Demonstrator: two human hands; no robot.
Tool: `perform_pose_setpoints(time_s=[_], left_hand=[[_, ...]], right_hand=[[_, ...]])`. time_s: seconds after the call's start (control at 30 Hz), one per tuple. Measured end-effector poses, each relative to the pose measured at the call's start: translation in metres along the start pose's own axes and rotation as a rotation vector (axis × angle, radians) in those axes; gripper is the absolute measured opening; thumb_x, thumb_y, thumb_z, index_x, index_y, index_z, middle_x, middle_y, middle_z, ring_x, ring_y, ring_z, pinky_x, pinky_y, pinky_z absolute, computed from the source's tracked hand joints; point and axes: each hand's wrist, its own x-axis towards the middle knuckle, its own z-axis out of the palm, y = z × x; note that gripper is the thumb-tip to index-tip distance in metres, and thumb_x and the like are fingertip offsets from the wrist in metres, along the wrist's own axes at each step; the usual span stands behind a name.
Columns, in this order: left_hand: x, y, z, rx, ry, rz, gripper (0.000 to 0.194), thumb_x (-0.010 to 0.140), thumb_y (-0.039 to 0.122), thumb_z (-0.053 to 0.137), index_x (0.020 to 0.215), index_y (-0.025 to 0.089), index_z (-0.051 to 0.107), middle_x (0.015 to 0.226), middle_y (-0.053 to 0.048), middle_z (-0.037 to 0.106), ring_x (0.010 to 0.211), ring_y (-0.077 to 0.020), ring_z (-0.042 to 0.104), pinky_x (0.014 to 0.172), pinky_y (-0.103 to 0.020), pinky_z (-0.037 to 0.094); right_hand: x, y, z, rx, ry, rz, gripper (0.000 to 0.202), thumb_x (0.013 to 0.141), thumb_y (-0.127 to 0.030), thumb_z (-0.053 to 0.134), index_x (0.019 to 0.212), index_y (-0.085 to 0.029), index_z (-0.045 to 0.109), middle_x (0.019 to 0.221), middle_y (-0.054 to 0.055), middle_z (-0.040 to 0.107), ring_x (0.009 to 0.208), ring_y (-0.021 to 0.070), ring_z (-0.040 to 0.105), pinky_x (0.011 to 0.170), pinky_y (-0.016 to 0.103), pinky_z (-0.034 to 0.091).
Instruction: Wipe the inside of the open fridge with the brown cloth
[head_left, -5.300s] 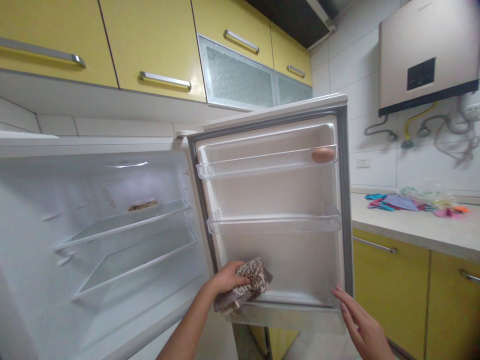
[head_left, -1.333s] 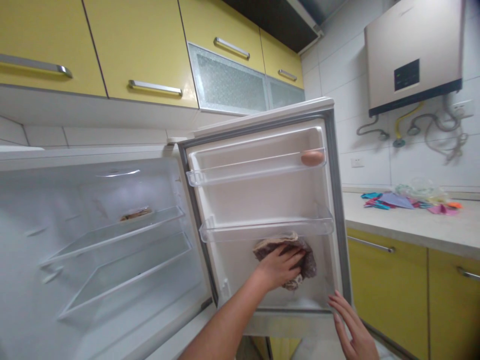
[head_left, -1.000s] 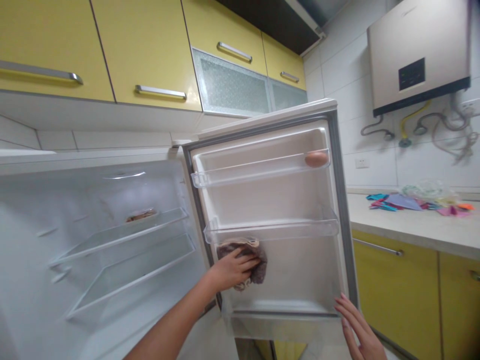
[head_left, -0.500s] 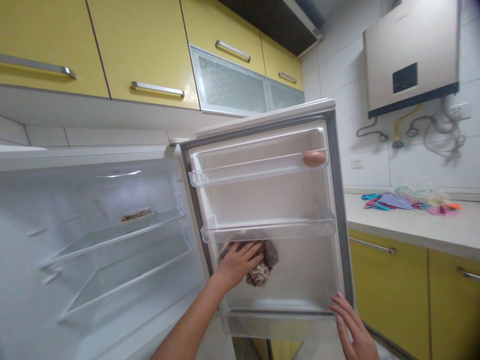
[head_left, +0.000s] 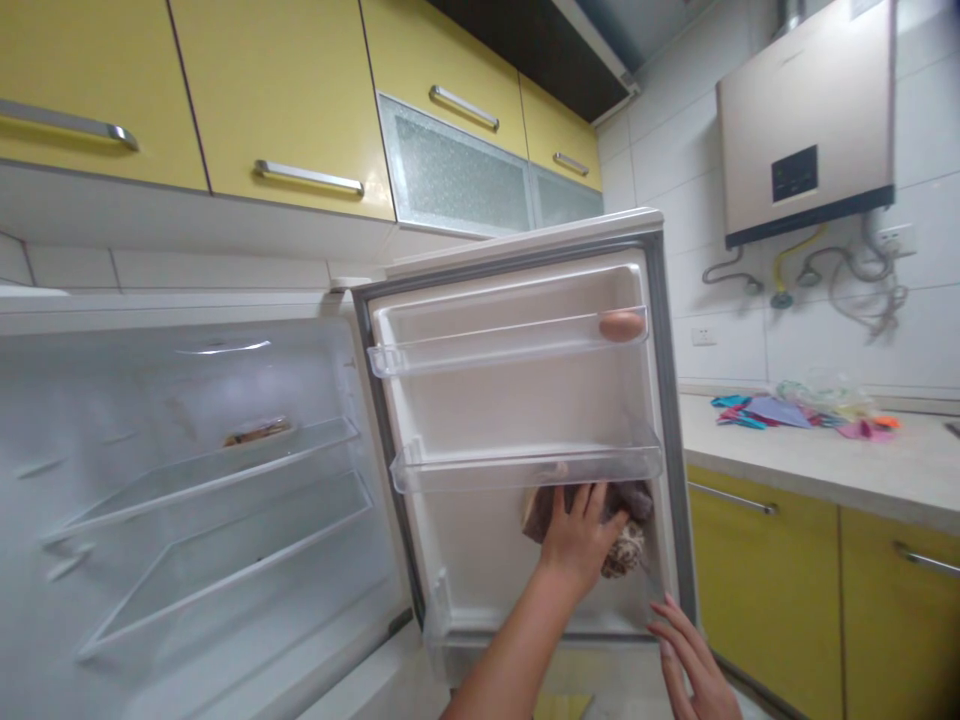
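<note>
My left hand [head_left: 581, 535] presses a bunched brown cloth [head_left: 624, 552] against the inner face of the open fridge door [head_left: 480, 560], just under the middle clear shelf [head_left: 532, 468]. Its fingers are spread over the cloth, which has a patterned whitish part at its lower right. At the door's lower right edge is my right hand [head_left: 690, 655], its fingers extended and touching the edge, holding nothing. One brown egg [head_left: 621, 325] lies at the right end of the top door shelf [head_left: 510, 342].
Glass shelves [head_left: 240, 560] stand inside the fridge at left, with a small package [head_left: 257, 432] on the upper one. Colourful cloths [head_left: 780, 410] lie on the counter [head_left: 915, 450] at right. Yellow cabinets [head_left: 292, 90] and a water heater [head_left: 810, 130] hang above.
My left hand has moved right across the door's inner face, and the brown cloth has moved with it. My right hand stays at the door edge. The view has shifted slightly.
</note>
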Motion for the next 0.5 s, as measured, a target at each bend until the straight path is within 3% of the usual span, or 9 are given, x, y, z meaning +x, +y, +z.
perform_pose_setpoints(time_s=[0.13,0.3,0.5], left_hand=[[0.002,-0.004,0.005,0.007,0.050,0.168,0.031,0.098,0.032,0.046,0.123,0.030,0.066,0.161,-0.011,0.039,0.149,-0.0302,0.031,0.114,-0.063,0.031],[-0.015,-0.004,0.020,-0.015,0.063,0.450,0.029,0.098,0.027,0.046,0.096,0.025,0.074,0.148,-0.004,0.056,0.143,-0.0240,0.042,0.118,-0.052,0.029],[-0.036,0.000,0.040,-0.038,0.025,0.523,0.025,0.097,0.029,0.051,0.097,0.028,0.076,0.147,-0.001,0.058,0.140,-0.0222,0.046,0.116,-0.050,0.032]], right_hand=[[0.005,-0.006,-0.002,0.021,0.020,0.028,0.027,0.098,-0.031,0.046,0.116,-0.025,0.066,0.128,0.007,0.070,0.123,0.0258,0.065,0.093,0.036,0.061],[0.009,-0.011,-0.001,0.048,0.045,0.083,0.028,0.099,-0.034,0.044,0.113,-0.025,0.067,0.126,0.007,0.070,0.122,0.0255,0.066,0.092,0.036,0.061],[0.010,-0.008,-0.002,0.054,0.030,0.061,0.027,0.098,-0.033,0.045,0.110,-0.025,0.067,0.128,0.007,0.070,0.123,0.0253,0.065,0.094,0.036,0.060]])
